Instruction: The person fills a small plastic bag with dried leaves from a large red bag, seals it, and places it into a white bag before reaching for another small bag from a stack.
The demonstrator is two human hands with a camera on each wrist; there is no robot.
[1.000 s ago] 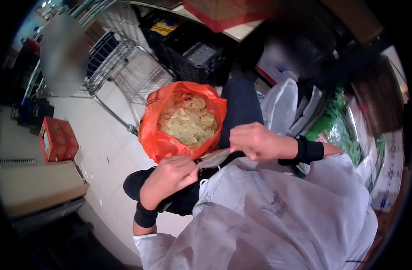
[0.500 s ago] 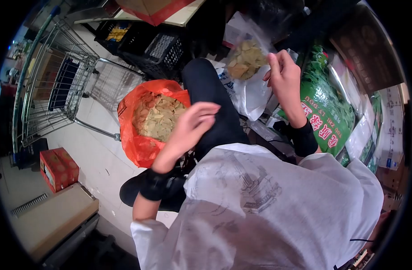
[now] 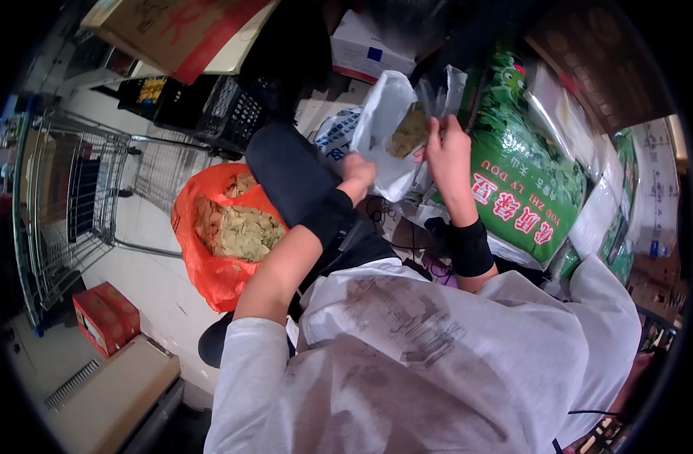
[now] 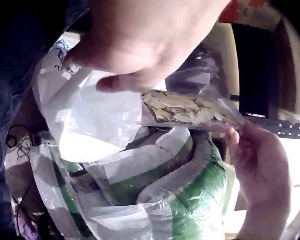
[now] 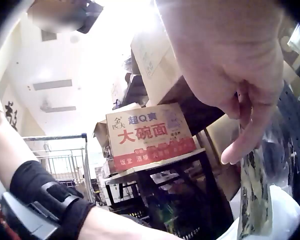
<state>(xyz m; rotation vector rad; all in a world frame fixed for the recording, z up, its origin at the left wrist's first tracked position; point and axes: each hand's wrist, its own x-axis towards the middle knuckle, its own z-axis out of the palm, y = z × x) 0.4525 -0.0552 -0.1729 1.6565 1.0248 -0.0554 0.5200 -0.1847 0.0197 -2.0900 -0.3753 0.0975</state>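
Note:
Dried leaves, like bay leaves, fill a clear plastic bag. My right hand pinches this bag at its top edge. The bag overlaps the mouth of a white plastic sack in the head view. On the near side of that sack, my left hand grips its rim. In the left wrist view the left hand is above the white sack, and the leaf bag lies slantwise toward the right hand. An orange-red plastic bag of loose dried leaves stands left of my knee.
A green printed sack lies at the right. Black crates stand at the back, under a table with a cardboard box. A shopping cart is at the left, near a red box on the floor.
My right hand has carried the leaf bag from my lap to the white sack. My left hand let go of it, passed by the orange-red bag and moved right, onto the sack's rim.

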